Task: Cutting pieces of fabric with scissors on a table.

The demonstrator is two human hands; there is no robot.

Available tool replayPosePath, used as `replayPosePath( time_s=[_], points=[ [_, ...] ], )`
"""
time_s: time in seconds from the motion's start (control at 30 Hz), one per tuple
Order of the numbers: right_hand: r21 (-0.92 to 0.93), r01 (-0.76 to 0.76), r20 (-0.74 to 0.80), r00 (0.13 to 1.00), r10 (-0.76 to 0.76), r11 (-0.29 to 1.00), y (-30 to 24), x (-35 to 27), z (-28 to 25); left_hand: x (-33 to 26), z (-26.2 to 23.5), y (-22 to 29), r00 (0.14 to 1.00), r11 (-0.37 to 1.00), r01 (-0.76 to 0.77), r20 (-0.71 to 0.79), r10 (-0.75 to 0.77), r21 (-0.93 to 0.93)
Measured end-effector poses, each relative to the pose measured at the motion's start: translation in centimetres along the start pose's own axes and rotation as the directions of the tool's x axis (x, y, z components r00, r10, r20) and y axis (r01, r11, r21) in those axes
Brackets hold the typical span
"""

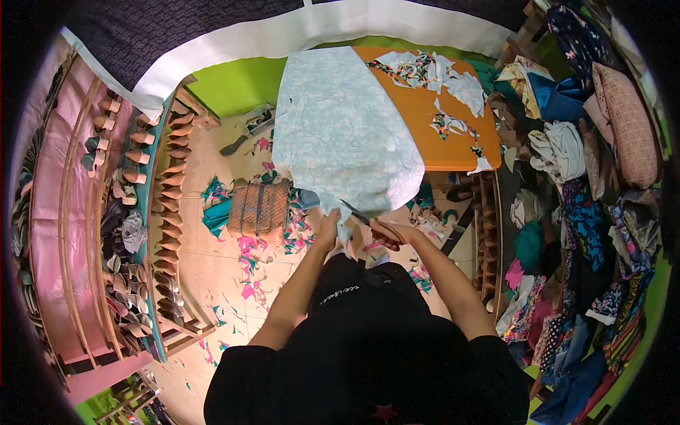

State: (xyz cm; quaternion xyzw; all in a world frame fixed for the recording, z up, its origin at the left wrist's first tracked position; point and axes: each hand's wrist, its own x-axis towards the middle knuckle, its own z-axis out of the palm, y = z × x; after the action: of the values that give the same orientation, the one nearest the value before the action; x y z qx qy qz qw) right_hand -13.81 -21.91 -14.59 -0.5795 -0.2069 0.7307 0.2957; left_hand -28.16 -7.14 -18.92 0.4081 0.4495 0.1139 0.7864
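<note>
A pale blue patterned cloth [340, 127] lies over the left part of an orange table [453, 149], its near edge hanging toward me. My left hand [327, 231] is closed on a narrow strip at that near edge. In my right hand [388, 234] is a pair of scissors [357, 214], with the fingers wrapped round the handles. The dark blades point up and left and reach the cloth's edge just right of my left hand. Whether the blades are apart I cannot tell.
Patterned cloth scraps [464, 88] lie on the table's right side. A brown woven-looking block [258, 211] stands at left among pink and teal scraps on the floor. Shoe racks [170, 219] run along the left; heaped fabrics [559, 152] fill the right.
</note>
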Motion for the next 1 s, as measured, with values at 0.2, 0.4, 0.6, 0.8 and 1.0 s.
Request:
replayPosePath(
  time_s=[0.2,0.4,0.6,0.8,1.0],
  points=[
    [0.036,0.077,-0.039,0.996,-0.076,0.996,0.8,0.1,0.3,-3.9,4.1,3.0,0.967,0.959,-0.144,-0.17,0.189,0.245],
    [0.035,0.013,-0.008,1.0,-0.012,0.999,1.0,0.4,0.4,-1.2,2.2,-0.6,0.974,0.98,-0.168,-0.135,0.182,0.105],
    [0.129,-0.014,0.012,1.0,0.013,0.992,-0.1,1.0,0.6,-1.1,1.9,-0.6,0.985,0.984,-0.068,-0.144,0.092,0.165],
    [0.129,-0.005,0.016,1.0,0.003,0.992,-0.2,1.4,0.3,-2.3,3.6,1.1,0.956,0.995,0.043,-0.292,-0.014,0.093],
    [0.115,-0.014,0.009,1.0,0.013,0.993,-0.1,1.8,0.1,-1.6,3.9,0.7,0.964,0.996,-0.041,-0.261,0.06,0.081]
  ],
)
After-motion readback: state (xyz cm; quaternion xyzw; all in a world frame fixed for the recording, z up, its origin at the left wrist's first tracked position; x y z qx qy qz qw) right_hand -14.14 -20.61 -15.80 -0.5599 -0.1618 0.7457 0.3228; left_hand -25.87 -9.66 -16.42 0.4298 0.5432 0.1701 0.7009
